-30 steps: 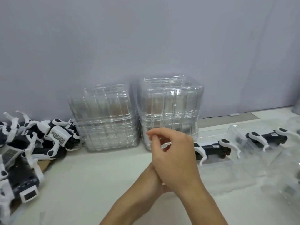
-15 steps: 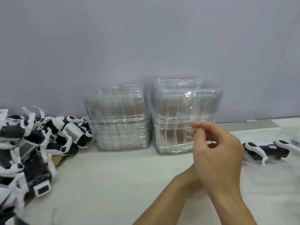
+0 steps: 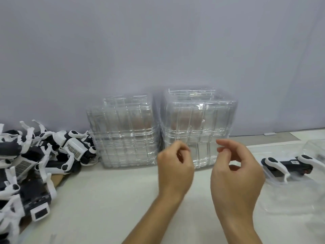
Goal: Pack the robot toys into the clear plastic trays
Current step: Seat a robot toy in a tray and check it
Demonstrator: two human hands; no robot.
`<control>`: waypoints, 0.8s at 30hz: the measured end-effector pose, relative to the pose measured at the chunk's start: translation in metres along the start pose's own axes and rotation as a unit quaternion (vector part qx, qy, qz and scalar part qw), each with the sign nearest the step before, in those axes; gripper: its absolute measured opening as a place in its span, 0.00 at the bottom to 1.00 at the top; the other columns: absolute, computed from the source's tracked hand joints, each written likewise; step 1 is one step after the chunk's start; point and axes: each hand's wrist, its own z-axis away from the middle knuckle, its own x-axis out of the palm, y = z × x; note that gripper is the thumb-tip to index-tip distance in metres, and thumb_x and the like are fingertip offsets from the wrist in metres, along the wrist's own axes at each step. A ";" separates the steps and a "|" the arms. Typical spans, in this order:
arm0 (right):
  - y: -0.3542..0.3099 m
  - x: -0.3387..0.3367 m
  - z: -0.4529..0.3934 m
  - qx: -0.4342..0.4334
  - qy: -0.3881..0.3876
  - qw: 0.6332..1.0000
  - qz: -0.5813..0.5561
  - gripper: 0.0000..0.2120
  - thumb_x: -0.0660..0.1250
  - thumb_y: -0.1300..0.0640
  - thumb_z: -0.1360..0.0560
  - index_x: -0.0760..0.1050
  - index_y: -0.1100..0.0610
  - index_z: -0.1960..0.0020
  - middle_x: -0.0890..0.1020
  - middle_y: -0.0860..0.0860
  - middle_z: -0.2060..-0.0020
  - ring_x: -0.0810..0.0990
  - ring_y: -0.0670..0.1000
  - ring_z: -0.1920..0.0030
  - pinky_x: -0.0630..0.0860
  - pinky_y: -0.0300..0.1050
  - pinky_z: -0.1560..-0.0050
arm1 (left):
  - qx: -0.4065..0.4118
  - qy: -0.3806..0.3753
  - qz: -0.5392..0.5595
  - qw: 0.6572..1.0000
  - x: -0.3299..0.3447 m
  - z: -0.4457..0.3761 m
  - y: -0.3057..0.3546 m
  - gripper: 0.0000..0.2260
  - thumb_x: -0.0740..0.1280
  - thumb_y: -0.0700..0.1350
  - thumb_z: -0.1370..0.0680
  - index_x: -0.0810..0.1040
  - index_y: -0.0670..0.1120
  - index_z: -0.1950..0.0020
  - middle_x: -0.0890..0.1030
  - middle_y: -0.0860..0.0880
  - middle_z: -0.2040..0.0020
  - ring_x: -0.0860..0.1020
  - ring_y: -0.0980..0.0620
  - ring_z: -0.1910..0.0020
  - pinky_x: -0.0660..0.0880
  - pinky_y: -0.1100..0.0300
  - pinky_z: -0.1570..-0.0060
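Right now both hands hover above the middle of the white tabletop (image 3: 109, 199), just in front of the tray stacks. Left hand (image 3: 175, 166) & right hand (image 3: 235, 176) each have fingers loosely curled, thumb near forefinger, gripping nothing that can be seen. Two stacks of clear plastic trays stand side by side at the tabletop's back edge against the wall (image 3: 158, 41): left stack (image 3: 123, 131), and the slightly taller right stack (image 3: 197, 120). A pile of black & white robot toys (image 3: 31, 155) lies jumbled along the left edge. Near the right edge one robot toy (image 3: 288, 164) sits in an open clear tray (image 3: 290, 196), w/ more clear plastic at the far right, too blurred to make out.
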 end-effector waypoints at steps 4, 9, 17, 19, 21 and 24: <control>0.009 0.004 0.004 0.062 -0.030 0.998 -0.008 0.15 0.61 0.65 0.24 0.80 0.47 0.55 0.82 0.42 0.61 0.78 0.39 0.57 0.70 0.29 0.61 | 0.237 0.049 -0.163 0.957 -0.027 -0.047 0.014 0.06 0.64 0.33 0.28 0.77 0.40 0.54 0.75 0.47 0.58 0.71 0.52 0.59 0.66 0.67 0.58; 0.017 0.006 0.010 0.083 -0.099 0.992 -0.006 0.15 0.62 0.65 0.24 0.80 0.46 0.56 0.82 0.43 0.61 0.78 0.38 0.57 0.70 0.25 0.63 | 0.231 -0.181 -0.417 0.860 -0.035 -0.110 0.043 0.18 0.62 0.57 0.20 0.72 0.49 0.34 0.76 0.51 0.42 0.66 0.48 0.35 0.58 0.50 0.38; 0.026 0.010 0.015 0.088 -0.136 0.987 -0.001 0.15 0.63 0.66 0.24 0.81 0.47 0.57 0.82 0.40 0.62 0.79 0.40 0.57 0.72 0.30 0.62 | 0.129 -0.188 -0.310 0.923 -0.032 -0.158 0.068 0.09 0.69 0.54 0.21 0.82 0.49 0.52 0.81 0.55 0.58 0.75 0.51 0.47 0.56 0.54 0.47; 0.027 0.010 0.015 0.091 -0.139 0.986 0.000 0.15 0.63 0.65 0.24 0.81 0.47 0.57 0.82 0.38 0.62 0.79 0.40 0.57 0.72 0.29 0.62 | 0.111 -0.138 -0.280 0.944 -0.033 -0.164 0.073 0.06 0.68 0.51 0.20 0.81 0.49 0.52 0.77 0.60 0.62 0.75 0.52 0.47 0.60 0.54 0.43; 0.028 0.010 0.015 0.094 -0.144 0.985 0.001 0.15 0.63 0.65 0.24 0.81 0.47 0.57 0.82 0.37 0.62 0.79 0.39 0.57 0.72 0.28 0.62 | 0.110 -0.083 -0.240 0.961 -0.036 -0.167 0.079 0.05 0.68 0.48 0.20 0.81 0.49 0.52 0.74 0.62 0.64 0.75 0.53 0.50 0.66 0.50 0.38; 0.029 0.010 0.015 0.095 -0.150 0.984 0.002 0.15 0.63 0.65 0.24 0.81 0.47 0.56 0.81 0.36 0.61 0.79 0.38 0.57 0.72 0.28 0.61 | 0.116 -0.016 -0.186 0.975 -0.045 -0.167 0.091 0.04 0.68 0.47 0.20 0.80 0.47 0.51 0.76 0.59 0.61 0.76 0.52 0.50 0.69 0.47 0.36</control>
